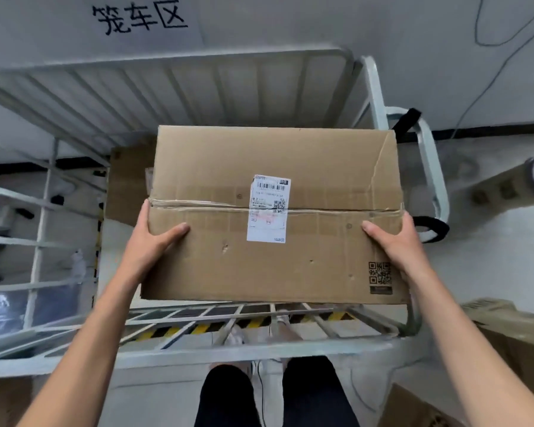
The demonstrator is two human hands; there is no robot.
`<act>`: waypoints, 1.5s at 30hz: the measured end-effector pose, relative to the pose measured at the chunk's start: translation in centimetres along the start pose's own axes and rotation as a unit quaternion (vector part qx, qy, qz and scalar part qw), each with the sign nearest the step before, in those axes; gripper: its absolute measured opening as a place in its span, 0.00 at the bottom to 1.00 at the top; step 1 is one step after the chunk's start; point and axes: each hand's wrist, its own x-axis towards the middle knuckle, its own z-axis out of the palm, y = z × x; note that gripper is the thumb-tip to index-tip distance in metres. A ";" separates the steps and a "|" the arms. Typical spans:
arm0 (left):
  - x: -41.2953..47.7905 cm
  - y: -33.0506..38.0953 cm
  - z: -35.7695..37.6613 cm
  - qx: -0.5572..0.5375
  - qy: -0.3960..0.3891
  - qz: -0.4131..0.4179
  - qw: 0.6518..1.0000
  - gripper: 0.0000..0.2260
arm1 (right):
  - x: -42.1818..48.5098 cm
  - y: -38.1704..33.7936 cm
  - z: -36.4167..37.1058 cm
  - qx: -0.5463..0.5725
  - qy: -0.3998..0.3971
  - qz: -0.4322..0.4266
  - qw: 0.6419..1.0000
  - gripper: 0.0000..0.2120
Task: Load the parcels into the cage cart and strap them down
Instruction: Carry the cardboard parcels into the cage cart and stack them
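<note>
Forearms point(84, 334) lead to mid-frame: my left hand point(154, 238) and right hand point(395, 241) clasp the parcel point(228, 155) by its sides, thumbs on top. Stiff, bulky, probably light; side grips suit it.

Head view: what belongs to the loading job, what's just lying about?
Job: cardboard box, held by left hand and right hand; cage cart; black strap; second box inside cart.
Lying about: wall cable; hazard tape on floor.

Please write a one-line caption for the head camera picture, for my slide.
Left hand and right hand hold a cardboard box above the cage cart; a second box lies below it.
</note>
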 end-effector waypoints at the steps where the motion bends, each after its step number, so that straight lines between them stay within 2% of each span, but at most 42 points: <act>1: 1.6 -0.7 0.8 0.006 -0.003 -0.014 1.000 0.46 | 1.5 0.7 0.6 -0.013 -0.003 0.006 1.000 0.47; 3: 3.8 -2.3 2.1 0.013 -0.014 -0.037 0.999 0.47 | 3.5 2.3 2.1 -0.025 -0.016 0.013 0.999 0.50; 7: 6.7 -5.4 4.7 0.022 -0.040 -0.064 0.997 0.35 | 6.1 6.0 5.9 -0.029 -0.059 0.034 0.997 0.48; 10: 8.9 -9.4 6.2 0.022 -0.059 -0.103 0.993 0.35 | 7.8 9.4 8.9 -0.028 -0.083 0.078 0.993 0.51; 15: 12.5 -16.0 9.7 0.017 -0.070 -0.146 0.987 0.29 | 10.6 14.6 13.3 -0.029 -0.089 0.120 0.988 0.47; 21: 16.8 -22.6 13.4 0.003 -0.088 -0.185 0.979 0.36 | 16.1 19.1 17.2 -0.056 -0.087 0.130 0.986 0.47; 25: 19.7 -25.6 16.0 0.007 -0.090 -0.197 0.976 0.35 | 20.4 21.5 19.4 -0.064 -0.100 0.144 0.982 0.46; 29: 22.4 -29.4 18.6 0.034 -0.115 -0.239 0.964 0.47 | 24.5 23.9 21.5 -0.084 -0.094 0.190 0.974 0.45; 31: 23.3 -31.6 20.0 0.051 -0.126 -0.259 0.956 0.49 | 26.5 25.6 22.5 -0.095 -0.096 0.203 0.970 0.43; 34: 24.6 -33.6 22.3 0.068 -0.125 -0.272 0.952 0.49 | 28.8 28.1 23.6 -0.114 -0.085 0.224 0.964 0.40; 38: 26.2 -34.5 26.0 0.067 -0.121 -0.262 0.955 0.44 | 30.3 31.2 24.3 -0.141 -0.033 0.225 0.963 0.36; 40: 26.9 -34.8 27.0 0.055 -0.112 -0.261 0.957 0.46 | 30.8 31.9 24.6 -0.163 -0.024 0.223 0.961 0.33; 42: 27.3 -35.1 27.4 0.059 -0.107 -0.258 0.959 0.47 | 31.1 32.5 25.1 -0.169 -0.016 0.222 0.960 0.32; 45: 27.5 -35.7 27.4 0.072 -0.115 -0.256 0.957 0.43 | 31.2 33.2 25.6 -0.178 -0.006 0.213 0.961 0.33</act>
